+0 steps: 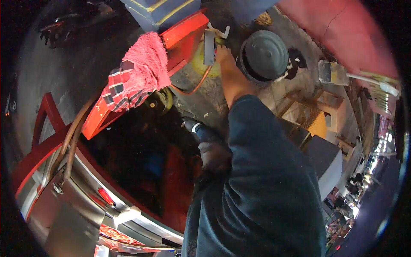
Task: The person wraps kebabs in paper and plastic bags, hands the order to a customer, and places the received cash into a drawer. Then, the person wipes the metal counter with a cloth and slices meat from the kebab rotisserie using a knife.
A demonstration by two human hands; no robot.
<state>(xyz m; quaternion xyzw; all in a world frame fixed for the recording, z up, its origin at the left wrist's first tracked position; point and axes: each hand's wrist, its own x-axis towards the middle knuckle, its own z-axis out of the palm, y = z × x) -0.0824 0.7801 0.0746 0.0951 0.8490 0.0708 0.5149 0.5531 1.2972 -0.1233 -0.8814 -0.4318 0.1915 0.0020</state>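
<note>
Left of the right hand (pixel 224 55) and its fingers (pixel 218 50), a pink cloth (pixel 147 64) drapes a red beam (pixel 186 36). Just left of the fingers is a grey slab (pixel 209 48), its long axis pointing away from the person, over a yellow-green cylinder (pixel 198 61); an orange hose (pixel 206 76) trails below them. The fingers look curled by the slab's edge; whether they clamp anything cannot be told. Right of them sits a dark round tub (pixel 267 53), contents unclear.

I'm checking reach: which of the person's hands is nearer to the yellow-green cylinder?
Right, as far as shows: the right hand is at the yellow-green cylinder, contact unclear. The left hand is not visible, so its place can't be told.
</note>
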